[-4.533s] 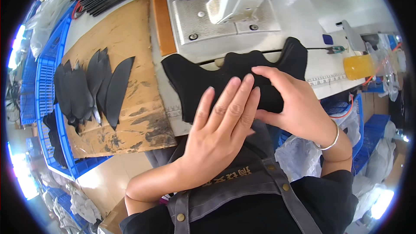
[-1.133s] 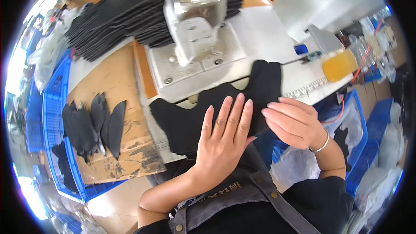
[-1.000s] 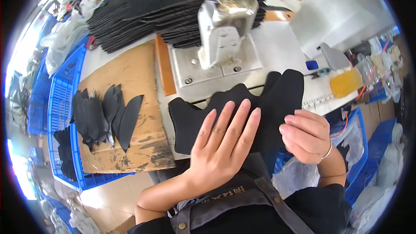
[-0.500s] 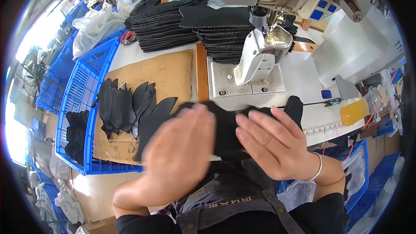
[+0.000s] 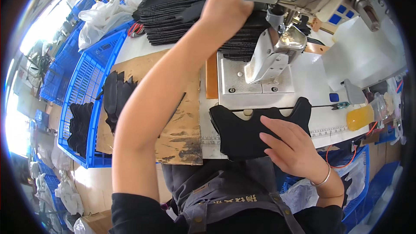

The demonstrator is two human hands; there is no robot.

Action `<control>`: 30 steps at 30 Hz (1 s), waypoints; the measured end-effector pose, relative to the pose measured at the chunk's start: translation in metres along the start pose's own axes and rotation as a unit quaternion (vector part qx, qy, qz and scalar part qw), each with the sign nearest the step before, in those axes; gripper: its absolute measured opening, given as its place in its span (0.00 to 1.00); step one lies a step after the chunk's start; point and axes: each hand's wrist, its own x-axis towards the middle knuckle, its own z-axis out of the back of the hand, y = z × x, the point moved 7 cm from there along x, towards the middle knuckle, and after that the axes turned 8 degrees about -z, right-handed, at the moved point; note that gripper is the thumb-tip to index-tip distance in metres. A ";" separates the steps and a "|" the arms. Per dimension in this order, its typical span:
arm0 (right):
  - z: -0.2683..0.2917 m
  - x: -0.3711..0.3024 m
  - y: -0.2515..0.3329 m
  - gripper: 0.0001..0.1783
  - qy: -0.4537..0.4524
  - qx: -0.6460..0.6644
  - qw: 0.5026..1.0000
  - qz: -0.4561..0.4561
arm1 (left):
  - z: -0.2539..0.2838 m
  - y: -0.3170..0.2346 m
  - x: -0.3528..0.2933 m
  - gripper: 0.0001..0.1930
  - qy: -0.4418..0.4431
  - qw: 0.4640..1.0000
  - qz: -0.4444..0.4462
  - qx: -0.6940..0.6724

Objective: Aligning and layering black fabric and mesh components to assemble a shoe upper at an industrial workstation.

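Observation:
My left hand (image 5: 226, 14) reaches far forward over the right-hand stack of black cut pieces (image 5: 238, 43), beside the sewing machine. Its fingers look curled, and their tips are hidden against the stack. In front of the machine, several layered black pieces with a scalloped far edge (image 5: 242, 136) lie on the white table's near edge. My right hand (image 5: 290, 147) rests on their right part, fingers apart and stretched out. The white sewing machine (image 5: 264, 58) stands just beyond them. A taller black stack (image 5: 169, 21) sits left of my left hand.
Slim pointed black pieces (image 5: 116, 97) lie on brown cardboard (image 5: 182, 121), partly behind my left forearm. A blue crate (image 5: 93, 141) holds wavy black pieces (image 5: 80, 125). Right of the machine are small snips (image 5: 340, 105) and a bottle of yellow liquid (image 5: 360, 118). Red-handled scissors (image 5: 135, 30) lie far left.
My left hand has gone from the near black pieces up to the far stack. My right hand stays on the near pieces, slightly lower. The whole view has shifted a little.

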 end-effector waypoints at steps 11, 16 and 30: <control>-0.013 0.007 -0.003 0.25 0.042 0.033 0.999 -0.001 | -0.003 -0.001 -0.011 0.15 0.019 0.952 0.019 -0.306; -0.006 -0.005 -0.018 0.25 0.047 0.042 0.997 -0.044 | 0.058 0.056 -0.114 0.14 0.063 0.938 0.191 -0.283; -0.037 0.045 0.001 0.19 0.097 0.085 0.991 0.026 | 0.021 0.007 -0.261 0.14 0.286 0.794 0.344 -0.412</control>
